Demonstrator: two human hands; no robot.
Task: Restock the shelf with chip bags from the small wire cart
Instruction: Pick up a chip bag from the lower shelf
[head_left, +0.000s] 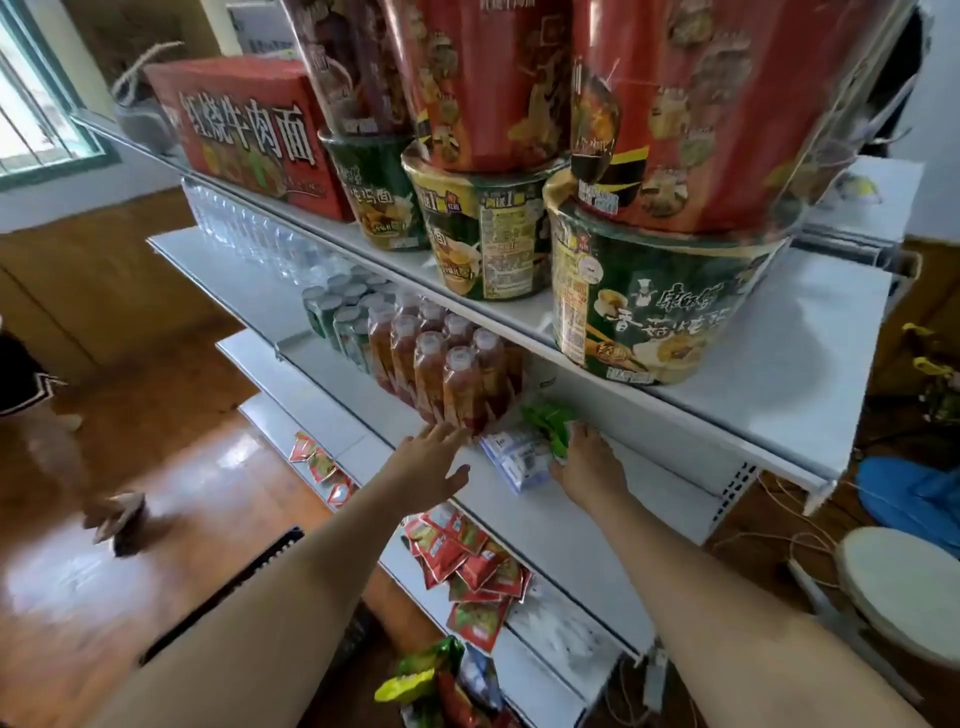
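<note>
My right hand (587, 462) presses the crinkly green foil chip bag (550, 423) onto the white metal shelf (649, 499), just right of the red-labelled bottles (457, 374) (fingers curled on it), my left hand (434, 462) hovering spread and empty beside them

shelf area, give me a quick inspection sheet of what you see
surface: white shelf, bare at right
job's things: green bag and white-blue bag on the shelf; more bags below, cart unclear
clutter: red bottles, cans, noodle cups, red sachets
grippers: left hand open, beside the bottles; right hand on the green bag, grip unclear
cables: cords on the floor at right
surroundings: wooden floor, window, stool
</note>
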